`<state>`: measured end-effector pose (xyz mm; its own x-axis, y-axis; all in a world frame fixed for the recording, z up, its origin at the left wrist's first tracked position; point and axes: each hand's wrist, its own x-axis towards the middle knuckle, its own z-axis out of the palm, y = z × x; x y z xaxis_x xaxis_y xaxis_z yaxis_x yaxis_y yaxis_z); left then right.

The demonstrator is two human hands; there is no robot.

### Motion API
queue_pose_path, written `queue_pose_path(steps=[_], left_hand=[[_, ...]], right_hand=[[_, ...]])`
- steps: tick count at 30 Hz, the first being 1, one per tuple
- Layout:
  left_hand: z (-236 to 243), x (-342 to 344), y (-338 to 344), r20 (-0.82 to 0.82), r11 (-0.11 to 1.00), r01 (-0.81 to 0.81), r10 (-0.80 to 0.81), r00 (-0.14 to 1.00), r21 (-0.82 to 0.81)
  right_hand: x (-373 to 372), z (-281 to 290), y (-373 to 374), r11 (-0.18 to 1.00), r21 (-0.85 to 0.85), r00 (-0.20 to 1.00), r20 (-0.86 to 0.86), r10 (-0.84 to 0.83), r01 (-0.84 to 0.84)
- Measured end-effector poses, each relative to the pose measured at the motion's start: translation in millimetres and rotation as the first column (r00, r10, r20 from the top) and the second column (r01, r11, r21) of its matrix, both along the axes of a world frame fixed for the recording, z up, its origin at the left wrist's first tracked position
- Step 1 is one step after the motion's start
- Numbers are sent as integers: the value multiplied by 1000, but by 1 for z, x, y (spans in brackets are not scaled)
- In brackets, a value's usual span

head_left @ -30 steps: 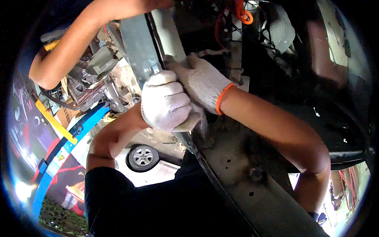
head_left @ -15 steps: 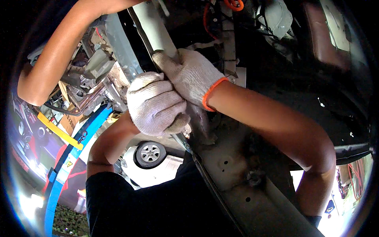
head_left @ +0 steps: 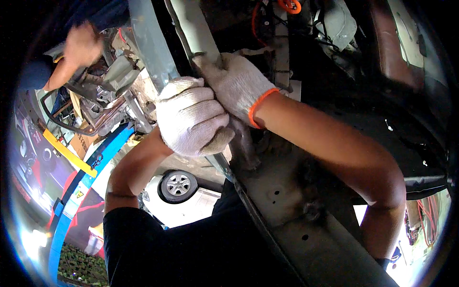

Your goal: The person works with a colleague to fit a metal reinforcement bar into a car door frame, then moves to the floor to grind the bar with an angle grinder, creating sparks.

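My left hand [head_left: 193, 117], in a white knitted glove, is closed in a fist in the middle of the view. Whatever it grips is hidden behind the fingers. Right beside and touching it, my right hand [head_left: 239, 83], in a white glove with an orange cuff, curls over a long grey metal rail [head_left: 291, 215] of a vehicle body. Its fingertips lie on the rail's upper stretch. The rail runs from top centre to the lower right, with small holes and dark stains. A raised seam [head_left: 246, 148] shows just below the hands.
A grey beam [head_left: 148, 43] slants past at upper left. Another person's bare hand [head_left: 83, 45] is near piled metal parts [head_left: 117, 76]. A blue post [head_left: 74, 205] with a yellow arm [head_left: 67, 153] curves at left. Behind are a white car's wheel [head_left: 179, 185] and an orange hose [head_left: 289, 5].
The other person's arm has drawn back from the beam to the upper left. My gloved hands keep their hold, shifted slightly up and right in view.
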<state>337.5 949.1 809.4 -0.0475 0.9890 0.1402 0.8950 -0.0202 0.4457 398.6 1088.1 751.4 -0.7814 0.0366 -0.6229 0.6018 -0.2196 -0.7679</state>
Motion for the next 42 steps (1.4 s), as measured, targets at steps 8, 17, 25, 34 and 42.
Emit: queue_pose_path(steps=[8, 17, 25, 34, 42], left_hand=[[-1, 2, 1, -23, 999, -21, 22, 999, 48], [-5, 3, -4, 10, 997, -47, 46, 999, 68], [-8, 4, -5, -1, 996, -50, 50, 999, 79], [-9, -2, -3, -4, 999, -16, 16, 1000, 45], [-9, 2, 0, 44, 976, -61, 53, 998, 207]], right_hand=[[6, -4, 12, 992, 116, 997, 62, 45, -52], [5, -4, 10, 999, 39, 999, 42, -15, 13], [5, -4, -2, 989, -148, 1000, -25, -6, 2], [5, -15, -5, 999, -23, 992, -119, 46, -49], [11, -34, -21, 997, -63, 994, -106, 41, -47]])
